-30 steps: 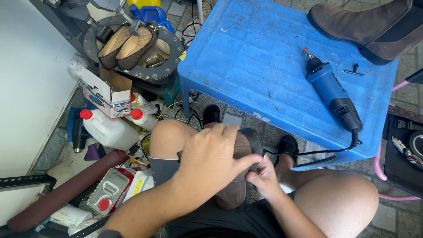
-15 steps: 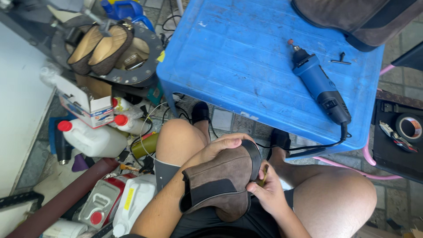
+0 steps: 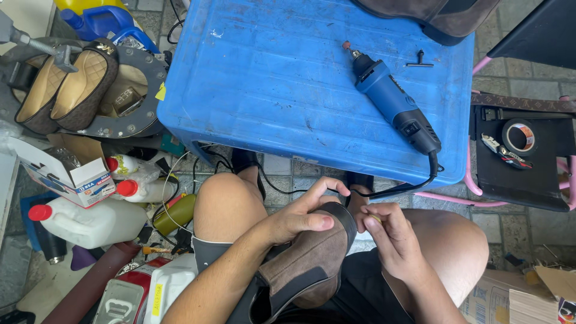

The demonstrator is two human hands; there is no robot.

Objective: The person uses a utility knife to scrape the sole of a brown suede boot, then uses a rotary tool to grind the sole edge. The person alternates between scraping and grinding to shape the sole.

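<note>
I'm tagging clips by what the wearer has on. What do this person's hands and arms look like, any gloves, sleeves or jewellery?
Both are bare. The left hand has no glove, and its forearm shows no sleeve down to the frame's bottom edge. The right hand is also ungloved, its forearm likewise uncovered. No watch, bracelet or ring shows on either. Fingernails are short and unpainted where visible.

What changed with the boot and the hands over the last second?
The left hand slid off the top of the brown boot to grip its side, baring the sole edge. The right hand now pinches at that sole edge by the heel. The boot stays on the lap; the blue rotary tool lies untouched on the blue table.
</note>
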